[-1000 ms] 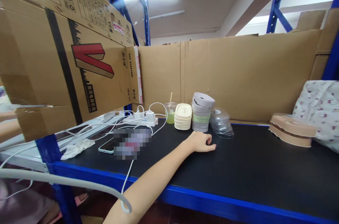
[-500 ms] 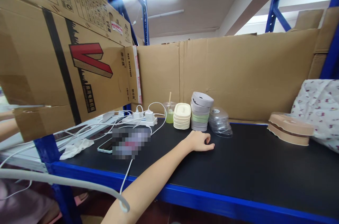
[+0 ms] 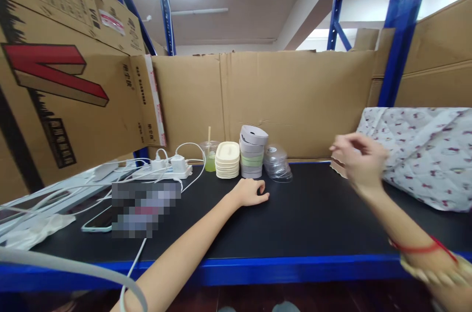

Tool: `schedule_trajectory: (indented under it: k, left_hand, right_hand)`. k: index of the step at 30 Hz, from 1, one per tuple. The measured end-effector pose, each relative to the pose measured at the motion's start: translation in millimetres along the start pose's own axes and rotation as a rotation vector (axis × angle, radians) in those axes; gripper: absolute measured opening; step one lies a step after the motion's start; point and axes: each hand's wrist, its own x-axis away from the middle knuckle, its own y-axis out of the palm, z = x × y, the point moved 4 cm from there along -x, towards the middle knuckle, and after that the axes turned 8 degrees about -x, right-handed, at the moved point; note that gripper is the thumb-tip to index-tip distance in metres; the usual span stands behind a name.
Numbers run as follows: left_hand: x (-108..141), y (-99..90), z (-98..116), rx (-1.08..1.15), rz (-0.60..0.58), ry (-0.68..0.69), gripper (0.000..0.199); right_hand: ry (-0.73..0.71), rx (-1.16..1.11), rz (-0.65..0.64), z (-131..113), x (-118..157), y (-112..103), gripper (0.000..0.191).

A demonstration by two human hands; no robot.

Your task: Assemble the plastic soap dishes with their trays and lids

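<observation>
My left hand rests on the black tabletop, its fingers loosely curled and the thumb apart, with nothing seen in it. Just behind it stand a stack of cream square plastic pieces and a taller stack of lilac and green rounded pieces, whose top one sits tilted. Clear plastic domed pieces are nested to their right. On the right, my right hand is raised above the table, bent and smeared by motion. Behind it a beige wavy-edged piece is mostly hidden.
A cup of green drink with a straw stands behind. White chargers and cables fill a power strip at left, near a phone and tissue. Cardboard walls the back; a patterned white cloth lies right.
The view has turned to the right. My right hand has come into view, in front of the beige piece. My left hand stays by the stacks on the table.
</observation>
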Motion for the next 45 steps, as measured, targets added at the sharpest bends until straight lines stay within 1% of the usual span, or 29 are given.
schedule_trajectory:
  k: [1, 3, 4, 5, 7, 8, 10, 12, 14, 16, 18, 22, 23, 25, 27, 28, 30, 31, 32, 34, 36, 37, 39, 40, 41, 43, 45]
  left_hand:
    - [0, 0.0, 0, -0.003, -0.004, -0.002, 0.022]
    - [1, -0.6, 0, -0.011, -0.01, -0.005, 0.021]
    - [1, -1.1, 0, -0.015, -0.012, -0.003, 0.021]
    - [1, -1.6, 1, -0.018, -0.014, -0.001, 0.021]
    - [1, -2.2, 1, -0.021, -0.017, 0.001, 0.02]
    - [1, -2.2, 1, -0.021, -0.018, 0.0, 0.02]
    - [1, -1.8, 0, -0.017, -0.019, -0.002, 0.02]
    - [1, -1.0, 0, -0.012, -0.02, -0.001, 0.02]
    - [0, -0.2, 0, -0.009, -0.02, 0.002, 0.019]
    - [0, 0.4, 0, -0.003, -0.014, 0.005, 0.019]
    - [0, 1.0, 0, 0.002, -0.011, 0.002, 0.019]
    - [-1, 2.5, -1, 0.006, -0.007, -0.014, 0.021]
    - [-2, 3.0, -1, 0.02, -0.002, -0.018, 0.022]
    - [-2, 3.7, -2, 0.096, 0.02, -0.034, 0.025]
    - [-4, 3.7, -5, 0.256, 0.071, -0.061, 0.031]
    - [-4, 3.7, -7, 0.372, 0.099, -0.071, 0.035]
    - [-7, 3.7, -9, 0.662, 0.149, -0.074, 0.05]
    - [-8, 3.4, -9, 0.822, 0.172, -0.062, 0.06]
    - [-9, 2.5, -9, 0.983, 0.195, -0.043, 0.07]
    - [-10, -1.2, -7, 1.271, 0.245, 0.009, 0.083]
    - [-9, -6.2, -3, 1.478, 0.268, 0.052, 0.083]
    - [-8, -8.5, -1, 1.548, 0.261, 0.06, 0.081]
    - [-5, -12.9, 3, 1.628, 0.251, 0.051, 0.076]
    - [-3, -15.0, 4, 1.647, 0.257, 0.038, 0.076]
    - [-2, -17.0, 4, 1.659, 0.274, 0.024, 0.076]
    - [0, -20.5, 2, 1.67, 0.319, 0.0, 0.075]
    - [0, -23.3, -3, 1.676, 0.373, -0.033, 0.071]
  right_hand:
    - [0.0, 0.126, -0.044, 9, -6, 0, 0.023]
    - [0.014, 0.434, -0.187, 37, -17, 3, 0.024]
    - [0.026, 0.581, -0.269, 53, -20, 2, 0.034]
    - [0.07, 0.694, -0.331, 71, -22, 0, 0.042]
    - [0.179, 0.856, -0.39, 102, -22, -10, 0.051]
    - [0.236, 0.907, -0.391, 115, -22, -17, 0.052]
    - [0.269, 0.95, -0.379, 130, -20, -26, 0.051]
    - [0.244, 0.948, -0.369, 135, -21, -30, 0.049]
    - [0.217, 0.933, -0.357, 136, -23, -29, 0.047]
    - [0.234, 0.919, -0.332, 136, -24, -27, 0.047]
    - [0.29, 0.9, -0.32, 134, -22, -23, 0.049]
    - [0.385, 0.817, -0.322, 124, -8, -9, 0.055]
    - [0.403, 0.771, -0.296, 120, -5, -5, 0.056]
    - [0.438, 0.62, -0.195, 107, 1, 6, 0.059]
    - [0.446, 0.376, -0.064, 91, 4, 18, 0.061]
    - [0.44, 0.231, -0.004, 81, 6, 25, 0.062]
    - [0.394, -0.079, 0.002, 59, 9, 42, 0.065]
    - [0.372, -0.217, -0.043, 47, 11, 52, 0.066]
    - [0.36, -0.327, -0.119, 35, 15, 62, 0.067]
    - [0.338, -0.458, -0.286, 11, 24, 81, 0.067]
    - [0.329, -0.494, -0.382, -7, 35, 94, 0.062]
    - [0.353, -0.505, -0.412, -12, 40, 100, 0.06]
    - [0.426, -0.506, -0.432, -17, 45, 108, 0.058]
    - [0.463, -0.498, -0.421, -17, 46, 110, 0.059]
    - [0.486, -0.481, -0.392, -15, 43, 111, 0.061]
    - [0.479, -0.397, -0.275, -6, 33, 107, 0.065]
    - [0.435, -0.22, -0.132, 6, 19, 101, 0.069]
